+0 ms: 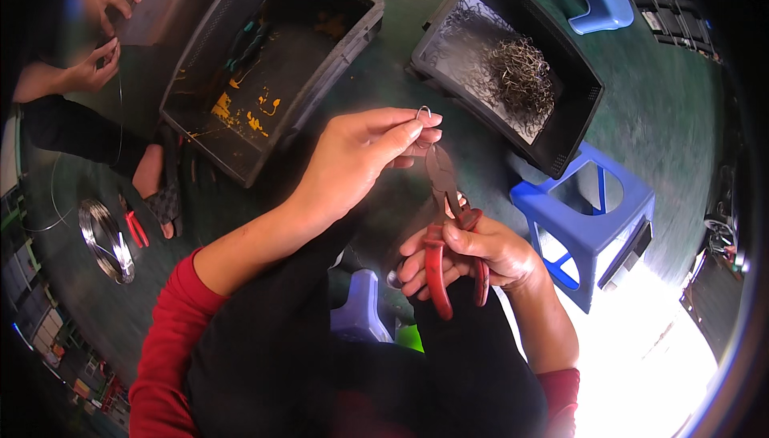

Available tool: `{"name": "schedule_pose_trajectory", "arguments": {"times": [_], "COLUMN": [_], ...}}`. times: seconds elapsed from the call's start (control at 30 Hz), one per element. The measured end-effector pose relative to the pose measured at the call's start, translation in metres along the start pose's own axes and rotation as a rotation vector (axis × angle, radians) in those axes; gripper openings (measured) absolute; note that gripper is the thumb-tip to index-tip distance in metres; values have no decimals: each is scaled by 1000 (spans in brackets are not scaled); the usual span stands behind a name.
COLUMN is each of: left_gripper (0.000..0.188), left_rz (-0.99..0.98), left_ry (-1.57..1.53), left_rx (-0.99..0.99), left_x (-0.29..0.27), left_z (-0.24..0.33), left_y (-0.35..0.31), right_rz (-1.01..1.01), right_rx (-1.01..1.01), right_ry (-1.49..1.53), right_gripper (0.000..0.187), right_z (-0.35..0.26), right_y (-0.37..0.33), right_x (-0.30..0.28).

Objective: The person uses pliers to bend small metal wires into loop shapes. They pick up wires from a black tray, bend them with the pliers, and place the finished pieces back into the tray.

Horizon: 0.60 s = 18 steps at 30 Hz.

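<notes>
Between thumb and fingertips, my left hand (348, 153) pinches a small bent wire hook (424, 109), its curved end standing up above the fingers. A pair of pliers (440, 177) with red handles rests in my right hand (501, 250), the thumb on one handle and the fingers under the other. The plier jaws point up toward the left fingertips, just below the hook. Whether the jaw tips touch the wire I cannot tell. Ahead on the right, a tangled heap of bent wire hooks (521, 77) lies in a black crate (578, 157).
A larger black crate (316, 89) with yellow stains stands ahead left. Blue plastic stools (589, 238) are at the right. On the left, another person's hands (92, 69) hold a thin wire; a wire coil (104, 238) and red-handled pliers (136, 228) lie on the green floor.
</notes>
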<state>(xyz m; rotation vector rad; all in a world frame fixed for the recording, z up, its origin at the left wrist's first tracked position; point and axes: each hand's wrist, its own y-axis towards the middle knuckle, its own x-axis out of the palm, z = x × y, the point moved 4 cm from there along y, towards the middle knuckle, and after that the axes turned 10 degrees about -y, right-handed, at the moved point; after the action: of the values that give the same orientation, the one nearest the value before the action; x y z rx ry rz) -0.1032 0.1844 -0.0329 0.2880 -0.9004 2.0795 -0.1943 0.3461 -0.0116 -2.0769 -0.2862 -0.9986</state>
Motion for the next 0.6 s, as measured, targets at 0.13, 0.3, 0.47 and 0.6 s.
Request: {"name": "schedule_pose_trajectory", "arguments": {"times": [0.13, 0.3, 0.47, 0.6], "left_gripper": [30, 34, 44, 36], "left_rz": [-38, -125, -67, -159], "left_ry": [26, 111, 172, 211], "left_rx": [65, 122, 16, -74], "left_x": [2, 0, -16, -19], "left_z": [0, 6, 14, 19], "left_y": [0, -1, 6, 12], "right_rz": [-19, 367, 992, 1095], "right_rx": [-6, 10, -132, -183], "right_ry": [62, -373, -1214, -1288], "right_gripper": [59, 46, 29, 25], "right_z": [2, -2, -23, -25], "right_y": [-1, -4, -21, -21], "right_x": [2, -10, -8, -8]}}
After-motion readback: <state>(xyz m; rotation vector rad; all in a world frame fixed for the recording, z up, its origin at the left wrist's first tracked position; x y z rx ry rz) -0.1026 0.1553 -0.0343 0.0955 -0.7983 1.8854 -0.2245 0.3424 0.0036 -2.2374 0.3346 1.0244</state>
